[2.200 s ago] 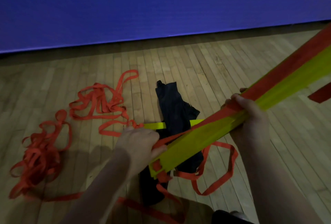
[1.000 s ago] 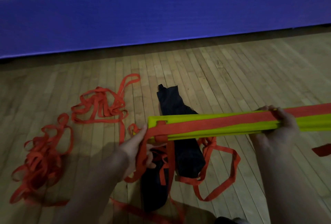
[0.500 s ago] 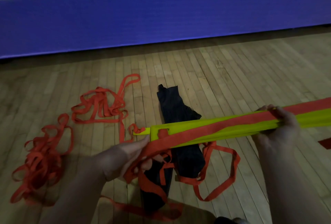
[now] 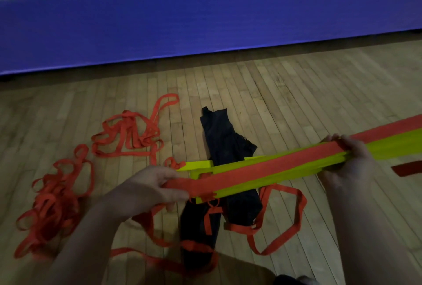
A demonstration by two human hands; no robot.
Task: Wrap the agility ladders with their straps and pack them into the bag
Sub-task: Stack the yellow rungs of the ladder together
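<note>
At the far left a loose heap of orange webbing (image 4: 52, 211) lay on the wooden plank floor (image 4: 296, 93), with a second orange tangle (image 4: 130, 134) just beyond it. Whether these belonged to the ladder in hand or to another one could not be made out in the dim light.

The left hand (image 4: 148, 191) was curled round a wide orange webbing strap (image 4: 251, 174), thumb on top and fingers tucked beneath, drawing it flat along a bundle of flat yellow-green plastic ladder rungs (image 4: 274, 182). The bundle was held in the air, slanting up to the right above a black fabric bag (image 4: 226, 145) that lay crumpled on the floor. Slack orange loops (image 4: 280, 223) hung from the bundle and trailed over the bag.

The right hand (image 4: 349, 161) gripped the bundle farther along, fingers closed round rungs and strap together.

The step in hand looked like the wrapping, with packing not yet begun. The next move probably called for carrying the strap round the near end of the rungs under tension while the right hand steadied the stack, and for gathering in the slack loops.

The bundle's right end ran out of frame. The bag's mouth could not be found among its folds, and a short orange piece (image 4: 406, 168) at the right edge was cut off.
</note>
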